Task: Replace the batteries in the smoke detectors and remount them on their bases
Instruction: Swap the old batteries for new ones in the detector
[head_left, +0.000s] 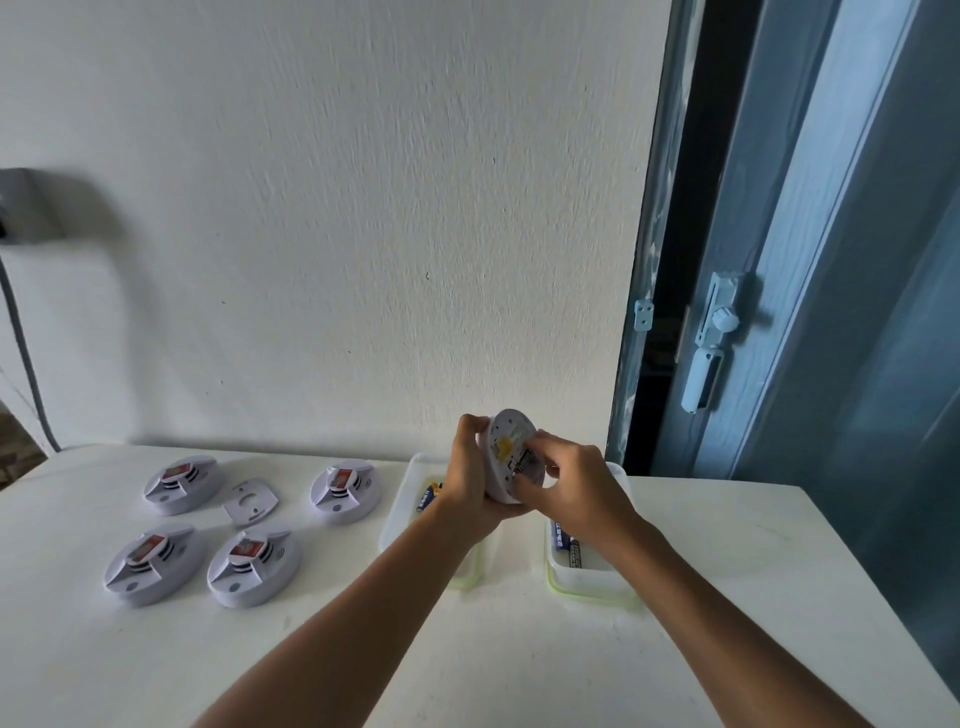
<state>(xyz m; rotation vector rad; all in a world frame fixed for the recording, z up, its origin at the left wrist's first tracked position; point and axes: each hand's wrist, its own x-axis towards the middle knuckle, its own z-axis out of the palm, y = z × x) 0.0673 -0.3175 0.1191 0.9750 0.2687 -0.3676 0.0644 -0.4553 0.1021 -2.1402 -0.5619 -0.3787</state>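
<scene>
At the far left edge of the frame a grey box (26, 205) sits on the wall with a grey cable (23, 353) hanging down from it. Below it, on the left part of the white surface (519, 649), four smoke detectors lie face up: one at the back left (182, 485), one at the front left (154, 564), one at the front middle (254, 566) and one at the back right of the group (345, 491). Each has a red mark on top. A white mounting base (251, 501) lies flat between the two back ones. Just right of them is a clear plastic tub (405, 499) with batteries (428, 496) in it; the left arm hides much of it. Above this tub, in the middle of the frame, the left hand (470, 478) grips a fifth smoke detector (506, 457) by its rim and holds it up on edge, off the surface, with its back side facing the person. The right hand (566, 480) has its fingers curled at the open back of that detector, touching the battery spot; I cannot tell if it pinches anything there. Under the right arm is a second clear tub (592, 587) with a green rim, and more batteries (566, 545) lie inside. At the right of the frame stands a blue door (831, 260) with a pale latch (719, 332).
</scene>
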